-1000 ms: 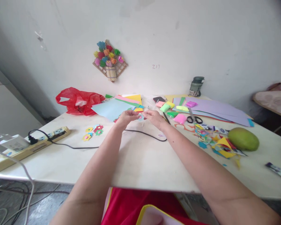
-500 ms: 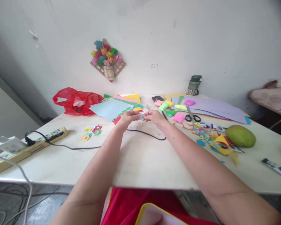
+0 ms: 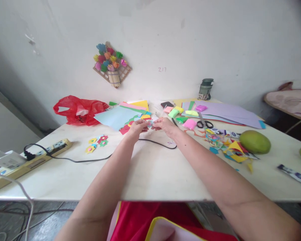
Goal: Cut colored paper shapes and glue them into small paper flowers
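Note:
Over the middle of the table, my left hand (image 3: 138,128) and my right hand (image 3: 165,125) meet in a fingertip pinch. Between them is a small pale blue paper piece (image 3: 149,124), mostly covered by the fingers; its exact shape cannot be made out. Several small paper flowers (image 3: 97,143) in yellow, red, green and blue lie in a group to the left of my left hand. Just behind that hand are red and green cut paper shapes (image 3: 126,127). Black-handled scissors (image 3: 205,124) rest to the right of my right hand.
A black cord (image 3: 90,161) crosses the table from a power strip (image 3: 35,164). Clay packets (image 3: 190,124), coloured paper sheets (image 3: 223,112), paper scraps (image 3: 232,150) and a green mango (image 3: 255,142) lie on the right. A red plastic bag (image 3: 80,110) sits back left, a bottle (image 3: 205,89) back right.
The view has shifted slightly, so the table's things appear a little further left. Both hands keep their pinch on the pale blue piece, with little visible movement.

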A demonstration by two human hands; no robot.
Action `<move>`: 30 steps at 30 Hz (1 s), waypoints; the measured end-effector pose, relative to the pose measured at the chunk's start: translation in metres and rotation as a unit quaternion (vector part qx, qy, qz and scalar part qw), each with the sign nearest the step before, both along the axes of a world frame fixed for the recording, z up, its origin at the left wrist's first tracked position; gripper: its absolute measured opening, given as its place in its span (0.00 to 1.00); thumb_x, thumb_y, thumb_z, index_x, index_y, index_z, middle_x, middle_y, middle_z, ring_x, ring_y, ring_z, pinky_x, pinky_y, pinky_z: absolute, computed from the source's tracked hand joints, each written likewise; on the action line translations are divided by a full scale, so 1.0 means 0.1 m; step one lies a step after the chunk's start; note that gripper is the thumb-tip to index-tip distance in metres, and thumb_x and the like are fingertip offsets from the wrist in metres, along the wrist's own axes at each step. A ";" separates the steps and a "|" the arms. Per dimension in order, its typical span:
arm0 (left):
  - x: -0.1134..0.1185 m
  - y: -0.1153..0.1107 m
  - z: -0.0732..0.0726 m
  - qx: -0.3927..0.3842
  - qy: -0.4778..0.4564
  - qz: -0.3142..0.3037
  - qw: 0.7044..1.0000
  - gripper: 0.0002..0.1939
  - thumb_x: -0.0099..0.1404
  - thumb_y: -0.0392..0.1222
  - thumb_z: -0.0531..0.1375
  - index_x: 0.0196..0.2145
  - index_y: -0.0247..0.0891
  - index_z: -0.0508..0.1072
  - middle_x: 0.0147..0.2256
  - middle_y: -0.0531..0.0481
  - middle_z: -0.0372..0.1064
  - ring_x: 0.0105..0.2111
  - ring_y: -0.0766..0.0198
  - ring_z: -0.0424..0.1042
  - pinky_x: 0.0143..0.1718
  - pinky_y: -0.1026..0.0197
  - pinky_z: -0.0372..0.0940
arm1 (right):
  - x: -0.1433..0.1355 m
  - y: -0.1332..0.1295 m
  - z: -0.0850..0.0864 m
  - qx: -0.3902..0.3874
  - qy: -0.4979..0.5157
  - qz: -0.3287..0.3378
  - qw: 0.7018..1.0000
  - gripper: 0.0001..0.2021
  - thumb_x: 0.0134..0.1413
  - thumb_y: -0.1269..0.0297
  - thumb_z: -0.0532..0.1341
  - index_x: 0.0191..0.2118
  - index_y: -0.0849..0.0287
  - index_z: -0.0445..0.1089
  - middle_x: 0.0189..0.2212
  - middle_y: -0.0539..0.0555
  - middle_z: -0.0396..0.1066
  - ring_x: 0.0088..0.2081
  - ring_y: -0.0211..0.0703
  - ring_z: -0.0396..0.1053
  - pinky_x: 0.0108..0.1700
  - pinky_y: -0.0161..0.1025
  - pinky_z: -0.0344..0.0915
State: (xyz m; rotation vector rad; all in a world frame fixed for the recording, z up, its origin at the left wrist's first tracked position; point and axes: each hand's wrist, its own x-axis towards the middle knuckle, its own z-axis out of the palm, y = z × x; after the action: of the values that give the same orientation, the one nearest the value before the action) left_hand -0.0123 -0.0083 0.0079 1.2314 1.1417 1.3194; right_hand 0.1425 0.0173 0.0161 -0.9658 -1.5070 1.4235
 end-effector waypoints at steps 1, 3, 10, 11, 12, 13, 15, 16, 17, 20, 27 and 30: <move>0.00 0.00 0.01 -0.003 0.002 -0.005 1.000 0.15 0.44 0.48 0.66 0.23 0.34 0.68 0.22 0.53 0.65 0.23 0.70 0.65 0.30 0.63 0.60 | 0.00 0.00 0.00 -0.001 0.000 0.003 1.000 0.03 0.38 0.74 0.63 0.21 0.63 0.68 0.17 0.51 0.70 0.23 0.33 0.68 0.28 0.30 0.62; -0.01 -0.01 0.01 -0.008 0.012 -0.010 1.000 0.15 0.44 0.47 0.67 0.22 0.34 0.68 0.20 0.53 0.64 0.21 0.71 0.64 0.29 0.63 0.60 | 0.01 0.01 -0.01 0.000 -0.003 0.014 1.000 0.03 0.38 0.75 0.63 0.20 0.64 0.68 0.17 0.51 0.70 0.23 0.33 0.68 0.28 0.30 0.62; -0.01 0.00 -0.02 -0.004 -0.004 -0.008 1.000 0.16 0.44 0.47 0.67 0.21 0.33 0.68 0.19 0.53 0.64 0.20 0.72 0.63 0.27 0.64 0.60 | 0.02 0.04 -0.06 0.013 -0.015 0.032 0.999 0.05 0.37 0.70 0.65 0.19 0.64 0.69 0.19 0.53 0.71 0.23 0.33 0.67 0.28 0.31 0.63; 0.00 0.01 -0.02 -0.004 -0.005 -0.007 1.000 0.16 0.44 0.47 0.67 0.21 0.33 0.68 0.19 0.53 0.64 0.20 0.72 0.63 0.27 0.64 0.60 | 0.02 0.04 -0.06 0.015 -0.016 0.031 0.999 0.05 0.37 0.70 0.65 0.20 0.64 0.69 0.19 0.54 0.72 0.23 0.33 0.67 0.28 0.31 0.63; 0.01 0.00 -0.03 -0.004 -0.005 -0.006 1.000 0.16 0.44 0.47 0.67 0.21 0.33 0.68 0.19 0.53 0.64 0.20 0.72 0.63 0.27 0.64 0.60 | 0.02 0.04 -0.06 0.015 -0.017 0.029 0.999 0.04 0.37 0.70 0.65 0.20 0.64 0.69 0.19 0.54 0.72 0.23 0.33 0.67 0.28 0.31 0.63; 0.02 0.00 -0.03 -0.003 -0.004 -0.003 1.000 0.16 0.44 0.47 0.67 0.21 0.33 0.68 0.19 0.53 0.64 0.20 0.72 0.63 0.27 0.64 0.60 | 0.02 0.04 -0.06 0.016 -0.018 0.027 0.999 0.04 0.37 0.70 0.64 0.20 0.64 0.69 0.19 0.54 0.71 0.23 0.33 0.67 0.28 0.31 0.62; 0.04 0.00 -0.03 -0.003 -0.002 0.005 1.000 0.16 0.43 0.48 0.67 0.21 0.33 0.68 0.19 0.53 0.64 0.20 0.72 0.63 0.27 0.64 0.60 | 0.02 0.04 -0.06 0.015 -0.020 0.021 0.999 0.04 0.37 0.70 0.64 0.20 0.64 0.69 0.19 0.53 0.71 0.23 0.33 0.66 0.28 0.30 0.62; 0.05 0.00 -0.03 -0.003 0.001 0.009 1.000 0.16 0.43 0.48 0.67 0.20 0.33 0.67 0.18 0.53 0.64 0.19 0.72 0.63 0.27 0.64 0.60 | 0.01 0.04 -0.06 0.014 -0.021 0.018 1.000 0.04 0.37 0.70 0.64 0.19 0.63 0.68 0.18 0.53 0.71 0.22 0.33 0.66 0.27 0.30 0.62; 0.05 0.00 -0.04 -0.002 0.004 0.013 1.000 0.17 0.43 0.48 0.67 0.20 0.34 0.67 0.18 0.53 0.64 0.19 0.72 0.63 0.27 0.64 0.60 | 0.01 0.04 -0.06 0.012 -0.022 0.015 1.000 0.04 0.37 0.71 0.63 0.19 0.63 0.68 0.18 0.53 0.71 0.22 0.33 0.66 0.27 0.30 0.61; 0.07 0.00 -0.04 0.001 0.012 0.021 1.000 0.17 0.42 0.49 0.68 0.19 0.34 0.66 0.18 0.53 0.64 0.20 0.72 0.62 0.26 0.64 0.60 | 0.00 0.05 -0.06 0.003 -0.028 0.003 1.000 0.04 0.36 0.71 0.62 0.19 0.62 0.67 0.17 0.52 0.70 0.20 0.33 0.64 0.25 0.31 0.60; 0.09 -0.01 -0.06 -0.008 -0.044 0.043 0.998 0.17 0.41 0.47 0.68 0.20 0.34 0.66 0.19 0.55 0.62 0.22 0.71 0.64 0.29 0.63 0.62 | 0.00 0.03 -0.06 -0.010 -0.015 0.021 1.000 0.04 0.37 0.67 0.62 0.21 0.62 0.68 0.20 0.53 0.72 0.21 0.32 0.64 0.26 0.30 0.60; 0.10 -0.01 -0.06 -0.019 -0.072 0.044 0.996 0.16 0.41 0.46 0.68 0.21 0.35 0.66 0.19 0.55 0.62 0.22 0.70 0.65 0.31 0.62 0.64 | 0.00 0.02 -0.06 -0.004 -0.002 0.008 1.000 0.03 0.36 0.68 0.62 0.21 0.62 0.68 0.20 0.53 0.72 0.21 0.32 0.64 0.27 0.30 0.61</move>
State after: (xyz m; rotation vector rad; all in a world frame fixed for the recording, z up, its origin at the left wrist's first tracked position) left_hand -0.0024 -0.0091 0.0021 1.0511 1.1241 1.4207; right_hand 0.1428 0.0197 0.0105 -0.9639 -1.5154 1.4418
